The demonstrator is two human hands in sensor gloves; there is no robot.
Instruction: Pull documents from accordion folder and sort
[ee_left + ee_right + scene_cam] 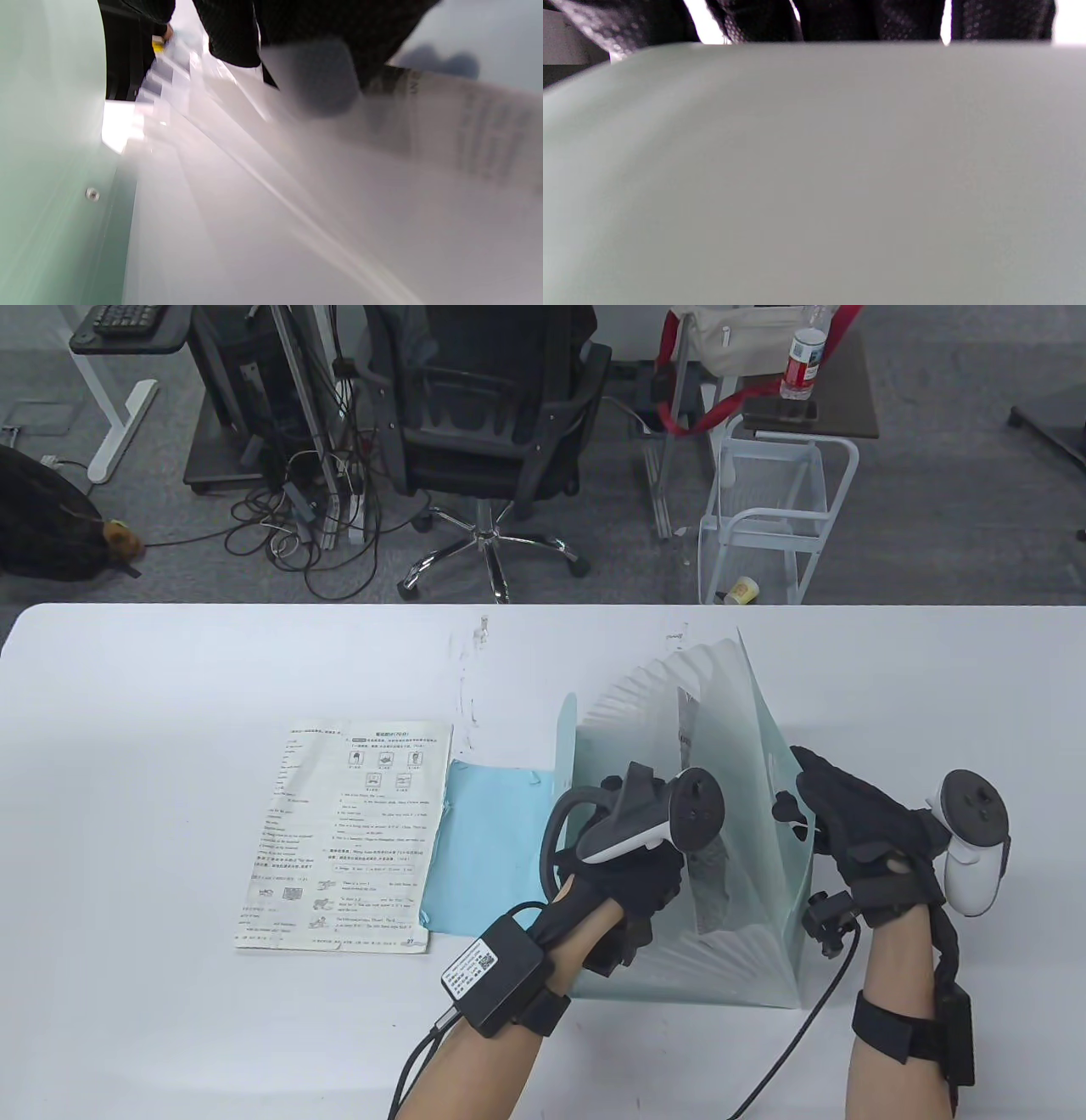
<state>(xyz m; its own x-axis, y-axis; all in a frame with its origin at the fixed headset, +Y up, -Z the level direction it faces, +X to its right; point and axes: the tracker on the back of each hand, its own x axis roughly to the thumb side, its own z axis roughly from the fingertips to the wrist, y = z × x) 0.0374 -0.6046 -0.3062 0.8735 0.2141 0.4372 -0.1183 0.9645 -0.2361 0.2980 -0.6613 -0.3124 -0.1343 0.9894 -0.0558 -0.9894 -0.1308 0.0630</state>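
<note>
A pale green translucent accordion folder (751, 933) stands fanned open on the white table (170, 729), right of centre. My left hand (649, 886) reaches down into its pockets. In the left wrist view its fingers (229, 38) lie on both sides of a printed sheet (466, 127), beside the green folder wall (42, 127). Another printed sheet (685, 729) stands in a rear pocket. My right hand (827, 806) grips the folder's right outer wall. In the right wrist view its fingers (874, 21) curl over the top edge of that wall (814, 169).
A printed worksheet (348, 840) lies flat left of the folder, with a light blue sheet (484, 848) between it and the folder. An office chair (484, 415) and a wire cart (772, 517) stand beyond the table's far edge.
</note>
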